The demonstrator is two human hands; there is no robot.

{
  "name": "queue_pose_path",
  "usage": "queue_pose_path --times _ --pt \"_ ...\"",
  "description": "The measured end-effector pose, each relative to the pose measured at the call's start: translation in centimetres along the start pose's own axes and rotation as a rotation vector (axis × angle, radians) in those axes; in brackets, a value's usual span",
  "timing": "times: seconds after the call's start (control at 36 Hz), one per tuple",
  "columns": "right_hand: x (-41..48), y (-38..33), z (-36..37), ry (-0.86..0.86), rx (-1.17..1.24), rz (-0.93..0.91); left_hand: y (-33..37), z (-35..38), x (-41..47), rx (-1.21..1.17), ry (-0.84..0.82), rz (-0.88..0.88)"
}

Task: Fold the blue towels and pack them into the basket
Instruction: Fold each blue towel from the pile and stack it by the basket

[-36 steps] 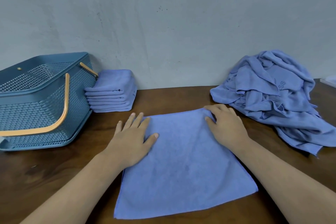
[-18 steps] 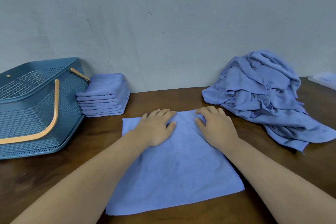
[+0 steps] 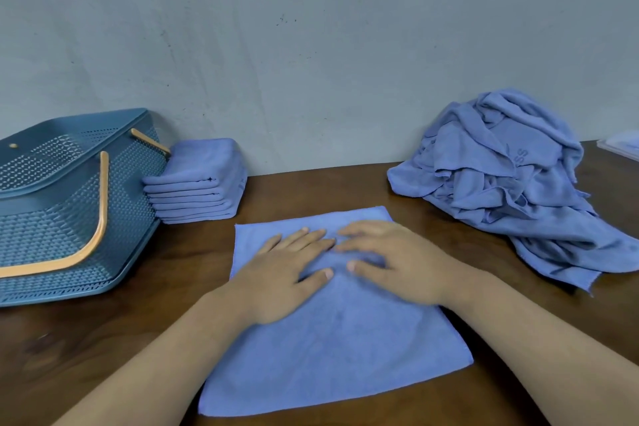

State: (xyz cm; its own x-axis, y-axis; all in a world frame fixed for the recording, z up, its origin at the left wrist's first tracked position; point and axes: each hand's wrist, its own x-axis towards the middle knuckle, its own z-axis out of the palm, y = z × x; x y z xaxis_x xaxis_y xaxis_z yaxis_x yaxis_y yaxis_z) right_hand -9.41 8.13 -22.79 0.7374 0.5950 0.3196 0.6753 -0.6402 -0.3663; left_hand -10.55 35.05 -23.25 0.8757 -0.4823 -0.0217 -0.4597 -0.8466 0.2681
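A blue towel (image 3: 332, 349) lies spread flat on the wooden table in front of me. My left hand (image 3: 281, 271) and my right hand (image 3: 394, 259) rest palm down on its far half, fingers spread, fingertips almost touching at the middle. Neither hand grips the cloth. A stack of several folded blue towels (image 3: 198, 180) sits against the wall at the left. Beside it stands a blue perforated basket (image 3: 65, 214) with orange handles, tilted toward me. A heap of unfolded blue towels (image 3: 511, 183) lies at the right.
A grey wall runs close behind the table. A pale flat object (image 3: 622, 147) shows at the far right edge. Bare brown tabletop (image 3: 311, 190) lies between the folded stack and the heap.
Both hands have slid inward along the towel's far part, from its two far corners to its middle. The view has shifted slightly.
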Motion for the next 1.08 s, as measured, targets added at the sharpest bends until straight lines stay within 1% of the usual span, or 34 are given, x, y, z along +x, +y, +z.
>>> queue_pose_path --times 0.03,0.08,0.17,0.25,0.33,0.47,0.56,0.61,0.64,0.69,0.75,0.81,0.86,0.94,1.08 --pt "-0.2 -0.3 0.3 -0.092 -0.02 -0.007 0.0 0.0 0.0 0.002 -0.002 -0.001" --pt "-0.3 -0.2 0.7 -0.192 -0.081 0.08 -0.1 -0.1 -0.1 -0.008 -0.005 0.0" --pt "0.0 0.4 0.2 -0.18 -0.13 0.26 -1.1 -0.6 -0.2 -0.004 -0.016 -0.056" --pt "0.2 1.4 -0.5 -0.202 -0.111 0.42 -3.4 -1.6 -0.5 0.027 -0.006 -0.21" --pt "0.1 1.9 -0.6 -0.209 -0.113 0.49 -5.8 -2.3 -1.0 0.029 0.0 -0.344" --pt "0.3 1.8 -0.4 -0.215 -0.157 0.505 -6.8 -2.4 -0.6 -0.012 0.033 -0.328" --pt "0.0 1.2 -0.8 -0.193 -0.144 0.493 -6.8 -2.4 -0.7 -0.033 0.179 -0.312" --pt "-0.6 0.3 -1.3 -0.158 -0.154 0.461 -5.9 -2.6 -1.3 0.023 0.277 -0.292" --pt "-0.9 -0.5 -1.5 -0.149 -0.169 0.434 -5.0 -2.7 -1.7 0.031 0.296 -0.277" --pt "-1.3 -2.7 -1.9 -0.172 -0.181 0.378 -2.1 -3.1 -2.6 -0.014 0.26 -0.248" --pt "-1.7 -5.6 -1.6 -0.218 -0.144 0.341 1.4 -2.8 -3.6 -0.045 0.158 -0.213" --pt "-2.4 -8.5 -0.7 -0.273 -0.124 0.31 4.5 -1.5 -4.8 -0.026 0.074 -0.178" --pt "-3.7 -10.5 0.5 -0.326 -0.171 0.286 6.2 0.1 -6.2 0.012 0.02 -0.183" --pt "-6.0 -10.7 1.2 -0.336 -0.245 0.288 6.0 1.3 -8.5 0.046 0.013 -0.191" --pt "-9.7 -8.7 -0.2 -0.304 -0.249 0.387 2.7 0.7 -12.8 0.078 0.027 -0.231"
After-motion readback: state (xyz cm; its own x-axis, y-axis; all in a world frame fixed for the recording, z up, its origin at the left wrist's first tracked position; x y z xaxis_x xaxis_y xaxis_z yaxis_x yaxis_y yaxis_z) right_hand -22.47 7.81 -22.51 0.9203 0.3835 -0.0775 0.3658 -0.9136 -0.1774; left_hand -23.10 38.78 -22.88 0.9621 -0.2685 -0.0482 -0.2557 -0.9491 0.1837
